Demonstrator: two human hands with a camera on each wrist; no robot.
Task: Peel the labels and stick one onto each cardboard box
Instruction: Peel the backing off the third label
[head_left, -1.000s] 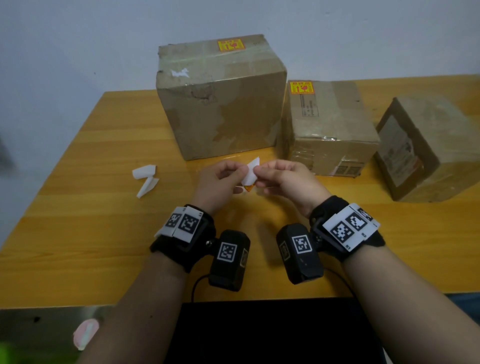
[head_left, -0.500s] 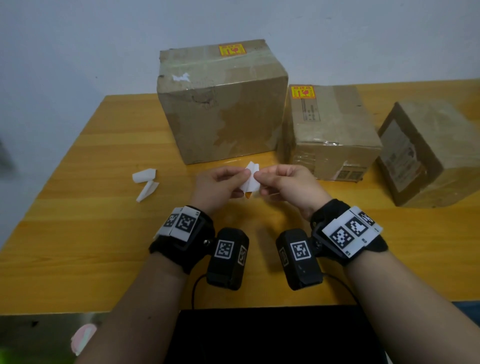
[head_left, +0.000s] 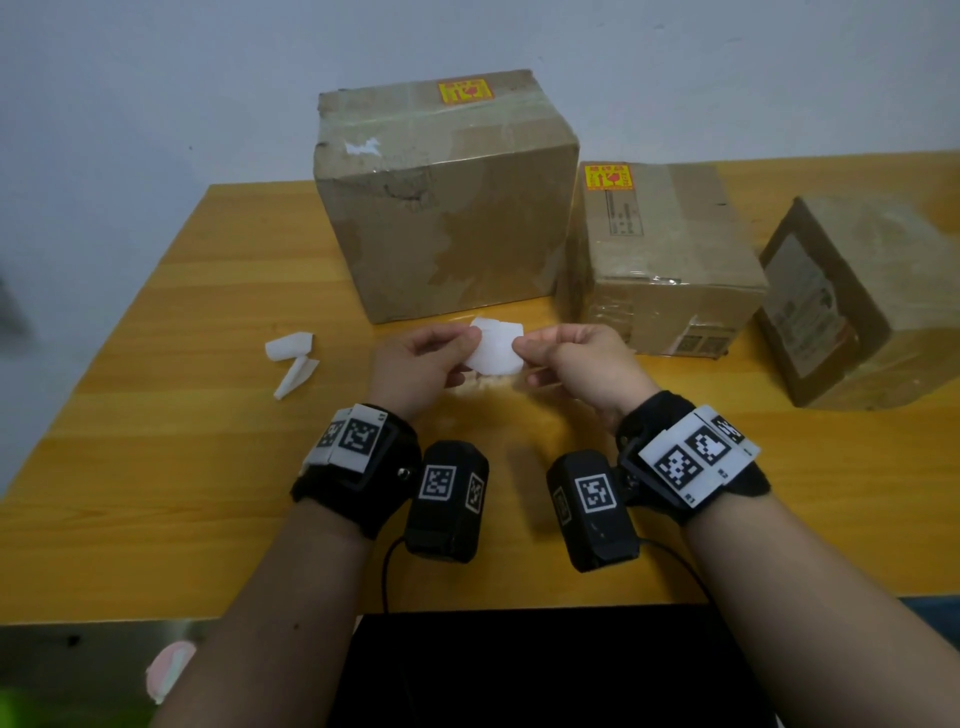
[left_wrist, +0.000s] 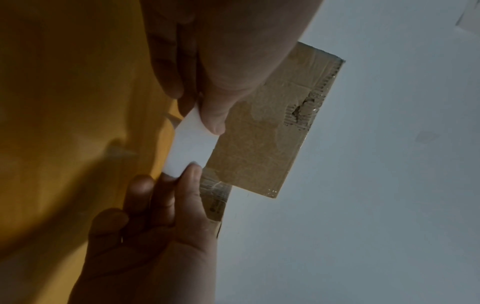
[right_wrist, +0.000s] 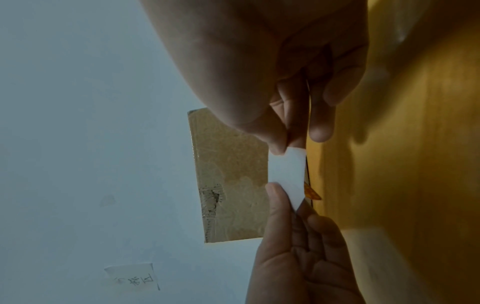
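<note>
While the left hand (head_left: 415, 369) pinches one edge of the small white paper label sheet (head_left: 496, 347) between thumb and fingers, the right hand (head_left: 582, 364) pinches the opposite edge, above the yellow wooden table (head_left: 156, 467), near the large brown cardboard box (head_left: 447, 208).

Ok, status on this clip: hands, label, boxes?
Left hand and right hand both pinching white label sheet, above table. Big box and middle box labelled yellow; right box bare. Nothing in the way.
</note>
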